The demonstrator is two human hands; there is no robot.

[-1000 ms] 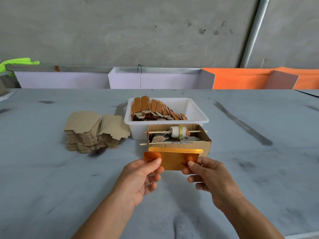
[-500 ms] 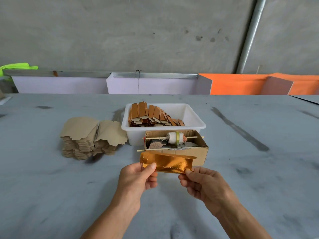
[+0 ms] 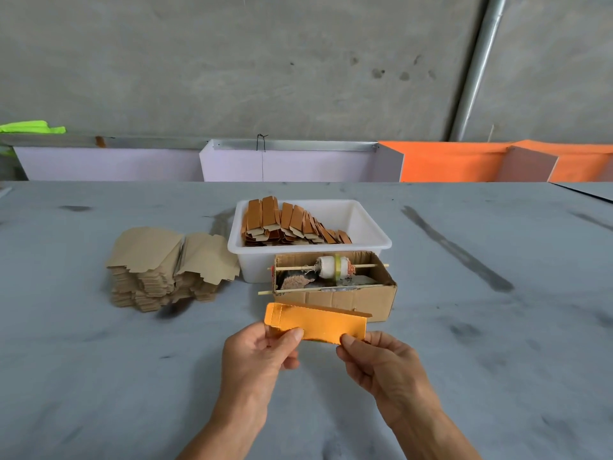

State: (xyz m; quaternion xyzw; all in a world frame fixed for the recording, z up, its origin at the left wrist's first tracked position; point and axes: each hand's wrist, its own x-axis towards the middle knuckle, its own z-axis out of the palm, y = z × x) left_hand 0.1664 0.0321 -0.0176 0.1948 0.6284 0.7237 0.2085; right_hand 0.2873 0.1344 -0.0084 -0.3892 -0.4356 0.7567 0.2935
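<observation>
Gold foil-faced flat card sleeve (image 3: 318,323): hangs above the grey table (image 3: 99,376), just in front of the open brown cardboard box (image 3: 335,300), long axis running left to right. Pinched at its near left end by the left hand (image 3: 258,356) and at its near right corner by the right hand (image 3: 381,363), equally near to both. Counted: one sleeve in hand, one box, one white plastic tub (image 3: 371,227) behind it, two stacks of tan card blanks (image 3: 166,260) off to the left.

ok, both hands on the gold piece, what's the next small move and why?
Probably lift the gold piece forward and drop it into the white tub. The left hand and right hand pinch its near edge, it looks folded flat, and the tub behind the cardboard box holds a row of similar folded pieces.
</observation>
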